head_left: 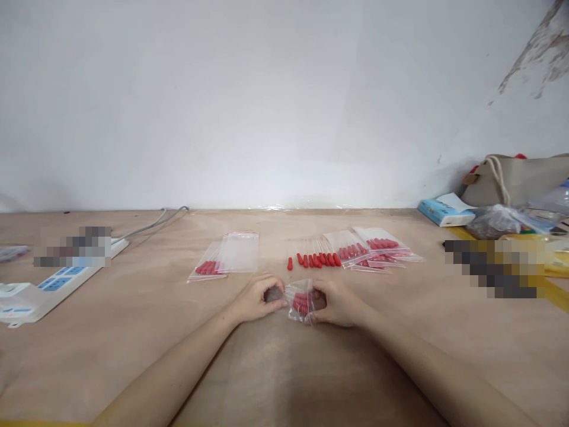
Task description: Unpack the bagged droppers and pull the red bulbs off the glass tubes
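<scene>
Between my hands, just above the tabletop, is a small clear zip bag (294, 312) with several red bulb-ended pieces (302, 302) inside. My left hand (260, 296) has its thumb and fingers at the bag's left edge. On the opposite side my right hand (340, 302) pinches the right edge between thumb and fingers. Beyond the hands lies a row of loose red bulb-ended pieces (317, 260); thin clear lines reach back from them. A single red piece (290, 264) lies just left of that row.
Filled zip bags (376, 244) overlap to the right of the row. At left, a flat clear bag (240, 252) partly covers a filled bag (207, 267). A power strip (62, 281) stands far left. A blue tissue pack (444, 210) and a beige bag (524, 184) sit far right.
</scene>
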The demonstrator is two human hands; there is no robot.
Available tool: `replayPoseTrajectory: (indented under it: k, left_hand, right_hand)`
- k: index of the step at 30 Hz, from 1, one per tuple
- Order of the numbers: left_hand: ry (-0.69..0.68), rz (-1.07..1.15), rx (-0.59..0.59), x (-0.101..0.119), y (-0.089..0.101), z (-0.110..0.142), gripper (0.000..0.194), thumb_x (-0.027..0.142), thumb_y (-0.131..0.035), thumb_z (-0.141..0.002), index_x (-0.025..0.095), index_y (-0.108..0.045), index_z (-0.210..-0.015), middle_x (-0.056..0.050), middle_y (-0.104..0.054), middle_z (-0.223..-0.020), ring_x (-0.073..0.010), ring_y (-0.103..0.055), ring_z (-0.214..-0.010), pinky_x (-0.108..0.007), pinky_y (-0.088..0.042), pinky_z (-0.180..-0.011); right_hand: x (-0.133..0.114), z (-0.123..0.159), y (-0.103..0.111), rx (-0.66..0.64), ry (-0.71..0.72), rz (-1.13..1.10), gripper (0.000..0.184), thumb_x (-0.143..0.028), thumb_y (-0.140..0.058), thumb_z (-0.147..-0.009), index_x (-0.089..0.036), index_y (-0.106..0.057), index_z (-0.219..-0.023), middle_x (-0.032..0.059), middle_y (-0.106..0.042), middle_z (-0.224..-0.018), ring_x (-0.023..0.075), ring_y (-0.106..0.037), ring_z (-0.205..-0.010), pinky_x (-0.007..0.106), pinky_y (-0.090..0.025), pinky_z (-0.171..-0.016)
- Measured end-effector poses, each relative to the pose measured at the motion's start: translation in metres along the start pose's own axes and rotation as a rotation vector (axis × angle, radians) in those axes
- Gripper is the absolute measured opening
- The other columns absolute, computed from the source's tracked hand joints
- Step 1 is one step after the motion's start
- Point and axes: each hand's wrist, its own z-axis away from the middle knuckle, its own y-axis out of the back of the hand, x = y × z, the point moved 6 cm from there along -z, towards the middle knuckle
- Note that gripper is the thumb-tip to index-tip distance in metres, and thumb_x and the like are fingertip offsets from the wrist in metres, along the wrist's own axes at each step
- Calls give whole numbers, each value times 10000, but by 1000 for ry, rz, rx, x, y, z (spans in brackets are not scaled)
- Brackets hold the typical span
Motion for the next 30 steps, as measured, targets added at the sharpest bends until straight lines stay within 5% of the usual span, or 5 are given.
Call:
replayPoseTrajectory:
  k: [4,10,18,30]
  left_hand:
    - [48,55,-12,-3,0,1,288,397,-605,-709,183,-534,-887,-27,-579,-915,-160,-530,-825,-268,-409,-742]
    - [118,125,-30,-7,-2,2,332,404,-624,-685,183,-537,-917,-27,-586,-921,-172,-538,-837,-280,-424,-747]
    - [112,140,-41,-10,-2,3,336,404,-627,-684,185,-534,-920,-30,-586,-957,-173,-541,-859,-277,-429,-752]
    - [143,144,-58,-15,-2,3,382,399,-650,-655,183,-544,-952,-35,-589,-955,-181,-545,-865,-293,-427,-773]
  right_hand:
    - [1,0,10,77,15,3,75,-232,-580,-678,-169,-548,-704,-7,-571,-678,98,-486,-587,206,-362,-531]
    - [3,2,13,87,48,32,200,-293,-668,-618,-177,-585,-759,9,-566,-758,121,-499,-679,225,-390,-593]
    - [13,-1,20,22,3,-140,198,-340,-558,-742,-188,-655,-824,8,-605,-726,106,-502,-616,222,-389,-550]
    - [80,14,57,227,-454,-807,285,-291,-733,-536,-155,-656,-774,33,-668,-752,131,-613,-682,260,-504,-655]
